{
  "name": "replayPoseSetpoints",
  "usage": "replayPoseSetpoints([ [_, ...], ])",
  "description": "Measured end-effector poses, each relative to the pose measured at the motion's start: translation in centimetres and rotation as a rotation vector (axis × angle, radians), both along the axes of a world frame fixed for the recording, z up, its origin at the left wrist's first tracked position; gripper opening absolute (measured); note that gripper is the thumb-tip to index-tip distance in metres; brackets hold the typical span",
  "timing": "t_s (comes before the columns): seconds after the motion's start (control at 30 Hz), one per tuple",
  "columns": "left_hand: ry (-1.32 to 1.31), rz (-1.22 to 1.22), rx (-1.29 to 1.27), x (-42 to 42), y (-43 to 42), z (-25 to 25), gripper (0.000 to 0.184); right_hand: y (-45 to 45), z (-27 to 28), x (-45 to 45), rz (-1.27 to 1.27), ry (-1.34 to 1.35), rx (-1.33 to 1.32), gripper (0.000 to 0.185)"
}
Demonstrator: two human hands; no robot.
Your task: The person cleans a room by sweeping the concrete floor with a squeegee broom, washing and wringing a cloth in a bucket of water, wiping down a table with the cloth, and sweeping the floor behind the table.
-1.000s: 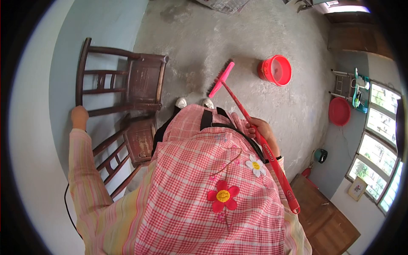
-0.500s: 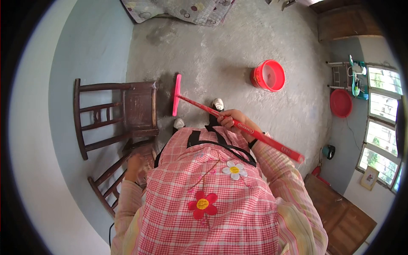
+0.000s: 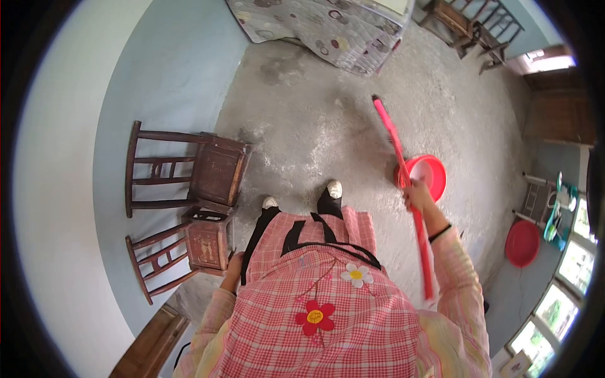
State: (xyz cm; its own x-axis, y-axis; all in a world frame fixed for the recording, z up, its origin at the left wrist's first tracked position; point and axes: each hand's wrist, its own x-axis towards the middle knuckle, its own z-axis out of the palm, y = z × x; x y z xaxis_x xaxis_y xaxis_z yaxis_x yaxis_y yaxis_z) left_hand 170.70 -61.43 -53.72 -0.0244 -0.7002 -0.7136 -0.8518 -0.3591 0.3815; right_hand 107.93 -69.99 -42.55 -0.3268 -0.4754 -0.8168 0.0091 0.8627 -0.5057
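My right hand (image 3: 417, 195) is wrapped round the red handle of a floor squeegee (image 3: 421, 242) with a pink head. The squeegee is raised off to my right, its head pointing away from me and seen nearly edge-on. Its handle crosses in front of a red bucket (image 3: 439, 176) on the floor, hiding part of the rim; a pale inside shows in the bucket. My left hand (image 3: 234, 269) hangs low beside my checked apron (image 3: 328, 283), close to the nearer wooden chair (image 3: 208, 244). Its fingers are partly hidden.
Another wooden chair (image 3: 217, 170) stands against the left wall. A cloth-covered piece of furniture (image 3: 340, 38) is ahead, with more wooden chairs (image 3: 450, 19) beyond. At right are a red basin (image 3: 522, 243) and a metal rack (image 3: 534, 196) by the windows.
My right hand has carried the squeegee from the left side over to the right, by the bucket. My view has turned, and my left hand has come back from the chair to my side.
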Motion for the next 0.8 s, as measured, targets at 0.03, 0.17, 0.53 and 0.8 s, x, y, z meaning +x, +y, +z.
replayPoseSetpoints([
  [0.03,0.036,0.049,-0.076,-0.8,0.8,-0.8,0.029,-0.6,2.4,1.1,-0.031,-0.005,0.032,0.027],
  [0.17,-0.085,0.185,0.027,-3.6,0.3,2.6,0.032,-3.8,6.7,-1.3,-0.305,-0.352,0.004,0.027],
  [0.53,0.05,-0.033,-0.058,-9.8,-19.2,-1.0,0.03,-27.8,-3.3,10.0,-0.383,-1.333,0.023,0.015],
  [0.8,0.318,0.489,0.244,-10.6,-35.1,4.1,0.022,-38.6,-11.7,7.3,-1.107,-2.096,0.129,0.011],
])
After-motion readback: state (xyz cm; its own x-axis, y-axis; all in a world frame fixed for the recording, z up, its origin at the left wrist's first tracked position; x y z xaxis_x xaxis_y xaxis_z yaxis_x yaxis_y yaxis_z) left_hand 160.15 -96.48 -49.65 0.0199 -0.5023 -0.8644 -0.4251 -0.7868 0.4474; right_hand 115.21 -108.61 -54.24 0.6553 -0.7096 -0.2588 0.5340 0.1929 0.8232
